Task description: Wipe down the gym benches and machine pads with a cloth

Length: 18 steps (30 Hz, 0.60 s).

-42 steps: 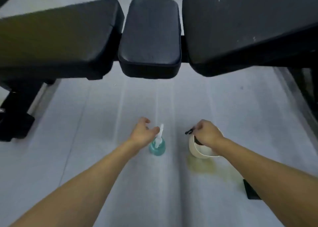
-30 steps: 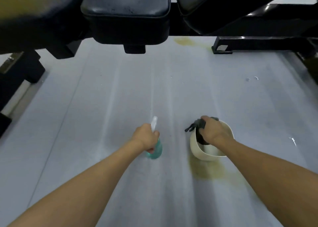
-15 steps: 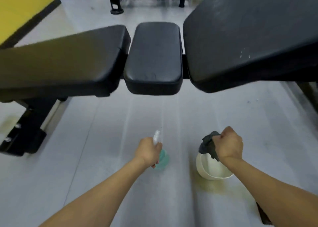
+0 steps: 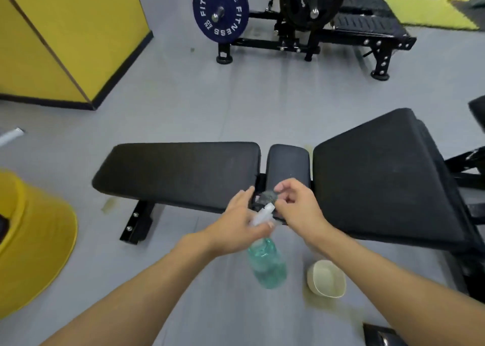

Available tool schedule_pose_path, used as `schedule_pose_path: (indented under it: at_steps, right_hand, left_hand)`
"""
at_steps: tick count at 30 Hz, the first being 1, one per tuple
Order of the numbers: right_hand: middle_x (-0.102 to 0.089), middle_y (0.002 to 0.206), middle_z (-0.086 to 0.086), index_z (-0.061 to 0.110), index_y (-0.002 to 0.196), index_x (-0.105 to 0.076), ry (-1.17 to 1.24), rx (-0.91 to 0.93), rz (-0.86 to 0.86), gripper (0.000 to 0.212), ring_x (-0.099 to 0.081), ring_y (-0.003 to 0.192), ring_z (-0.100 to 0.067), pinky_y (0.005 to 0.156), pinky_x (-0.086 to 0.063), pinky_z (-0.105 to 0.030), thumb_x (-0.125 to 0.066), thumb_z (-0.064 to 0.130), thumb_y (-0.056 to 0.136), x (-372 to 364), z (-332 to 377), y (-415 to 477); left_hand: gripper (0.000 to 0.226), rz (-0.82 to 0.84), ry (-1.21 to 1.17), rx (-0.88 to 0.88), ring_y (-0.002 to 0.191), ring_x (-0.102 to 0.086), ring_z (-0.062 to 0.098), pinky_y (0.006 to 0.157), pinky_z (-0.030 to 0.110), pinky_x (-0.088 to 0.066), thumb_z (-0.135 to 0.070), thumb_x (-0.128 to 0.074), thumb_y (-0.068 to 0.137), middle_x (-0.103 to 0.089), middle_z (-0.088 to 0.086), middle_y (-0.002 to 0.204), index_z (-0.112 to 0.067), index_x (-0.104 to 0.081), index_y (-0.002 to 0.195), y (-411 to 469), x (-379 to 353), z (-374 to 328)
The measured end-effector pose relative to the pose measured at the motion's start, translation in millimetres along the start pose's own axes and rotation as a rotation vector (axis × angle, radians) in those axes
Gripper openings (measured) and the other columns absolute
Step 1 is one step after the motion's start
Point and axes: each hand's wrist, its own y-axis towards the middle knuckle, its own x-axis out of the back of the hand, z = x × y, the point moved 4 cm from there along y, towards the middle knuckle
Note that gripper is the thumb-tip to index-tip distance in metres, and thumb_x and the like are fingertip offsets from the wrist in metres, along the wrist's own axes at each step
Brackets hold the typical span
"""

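Both hands rose off grey floor [image 4: 210,104] w/ loads: L hand [image 4: 236,230] gripped spray bottle [image 4: 267,264], R hand [image 4: 299,206] pinched cloth [image 4: 266,196] by bench [image 4: 183,170] mid pad. Cream bowl [image 4: 326,278] sat on floor; yellow wall [image 4: 65,31], plate-loaded machine [image 4: 301,41] behind.

The grey floor [image 4: 183,104] is carrying the black bench [image 4: 178,172]. A cream bowl [image 4: 325,289] is sitting near the bench, and a plate-loaded machine [image 4: 301,44] is standing beyond.

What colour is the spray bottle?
The spray bottle is see-through teal with a white nozzle, shown in the head view.
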Motion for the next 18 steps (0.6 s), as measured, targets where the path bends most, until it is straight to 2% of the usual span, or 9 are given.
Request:
schedule_pose_path:
  at_steps: [1, 3, 4, 5, 8, 11, 13, 15, 18]
  right_hand:
    - [-0.057, 0.075, -0.005, 0.015, 0.087, -0.06, 0.022, 0.018, 0.047, 0.028, -0.051, 0.065, -0.015, 0.058, -0.048, -0.021, -0.049, -0.011, 0.088, -10.9, 27.7, -0.5]
    - [-0.061, 0.077, -0.003, 0.013, 0.087, -0.063, 0.143, 0.017, 0.134, 0.029, -0.052, 0.061, -0.009, 0.054, -0.045, -0.015, -0.048, -0.011, 0.091, -33.5, 72.0, 1.6]
    - [-0.062, 0.077, -0.003, 0.013, 0.087, -0.063, 0.237, -0.005, 0.177, 0.028, -0.054, 0.06, -0.009, 0.055, -0.045, -0.016, -0.049, -0.01, 0.092, -44.3, 89.2, 4.1]
    - [-0.063, 0.078, -0.004, 0.012, 0.089, -0.064, 0.327, -0.024, 0.207, 0.026, -0.056, 0.062, -0.009, 0.057, -0.046, -0.018, -0.05, -0.01, 0.092, -53.7, 104.5, 7.2]
    - [-0.064, 0.089, -0.006, 0.014, 0.105, -0.063, 0.361, 0.01, 0.213, 0.027, -0.061, 0.074, -0.012, 0.065, -0.049, -0.017, -0.051, -0.007, 0.093, -80.2, 135.9, 22.4]
    - [-0.056, 0.125, 0.003, 0.024, 0.136, -0.047, 0.145, 0.078, 0.26, 0.052, -0.056, 0.111, -0.005, 0.085, -0.046, -0.01, -0.048, -0.004, 0.092, -104.1, 145.4, 32.1]
    - [-0.032, 0.151, 0.008, 0.029, 0.152, -0.023, -0.049, 0.152, 0.409, 0.075, -0.036, 0.136, -0.004, 0.105, -0.037, -0.018, -0.054, 0.004, 0.088, -125.8, 141.4, 38.5]
    - [-0.016, 0.153, 0.022, 0.038, 0.153, -0.006, -0.222, 0.254, 0.45, 0.094, -0.031, 0.139, -0.008, 0.108, -0.034, -0.026, -0.066, 0.021, 0.083, -150.0, 139.5, 54.1]
    - [-0.031, 0.148, 0.014, 0.043, 0.15, -0.011, -0.213, 0.341, 0.247, 0.096, -0.047, 0.128, -0.018, 0.102, -0.047, -0.042, -0.074, 0.032, 0.078, -177.7, 154.0, 95.3]
  left_hand:
    - [0.045, 0.006, -0.031, -0.016, 0.154, -0.003, 0.016, 0.124, 0.04, -0.012, -0.036, -0.064, 0.095, -0.018, 0.001, 0.162, -0.009, -0.062, 0.131, -8.8, 20.7, -8.2]
    - [0.016, 0.0, -0.121, -0.02, 0.144, -0.035, 0.018, 0.117, 0.04, -0.032, -0.038, -0.065, 0.092, -0.04, 0.005, 0.152, -0.039, -0.068, 0.107, -22.0, 62.4, -17.8]
    - [0.005, -0.026, -0.14, -0.007, 0.128, -0.051, 0.015, 0.106, 0.034, -0.043, -0.037, -0.065, 0.093, -0.052, 0.005, 0.139, -0.039, -0.066, 0.097, -27.4, 82.6, -21.0]
    - [0.008, -0.068, -0.129, 0.0, 0.111, -0.058, 0.009, 0.092, 0.026, -0.046, -0.036, -0.063, 0.094, -0.057, 0.002, 0.121, -0.034, -0.066, 0.088, -29.2, 100.4, -20.5]
    - [0.036, -0.193, -0.1, -0.008, 0.082, -0.055, 0.013, 0.073, 0.019, -0.037, -0.032, -0.057, 0.098, -0.052, -0.003, 0.075, -0.016, -0.063, 0.066, -28.9, 143.0, -17.5]
    - [0.037, -0.425, -0.332, 0.074, 0.062, -0.048, 0.015, 0.061, 0.027, -0.038, -0.025, -0.059, 0.097, -0.051, 0.001, 0.064, -0.004, -0.061, 0.066, -19.3, 184.3, -1.5]
    - [0.035, -0.548, -0.504, 0.16, 0.061, -0.05, 0.017, 0.061, 0.03, -0.041, -0.026, -0.06, 0.096, -0.055, 0.0, 0.06, -0.01, -0.063, 0.066, -6.7, 211.8, 11.4]
    - [0.034, -0.538, -0.541, 0.194, 0.058, -0.054, 0.014, 0.058, 0.026, -0.044, -0.027, -0.058, 0.097, -0.057, -0.004, 0.057, -0.013, -0.062, 0.067, 13.2, 232.7, 14.6]
    - [0.036, -0.429, -0.498, 0.176, 0.059, -0.063, 0.01, 0.052, 0.019, -0.046, -0.03, -0.055, 0.1, -0.065, -0.002, 0.061, -0.01, -0.064, 0.071, 44.8, 251.4, 10.8]
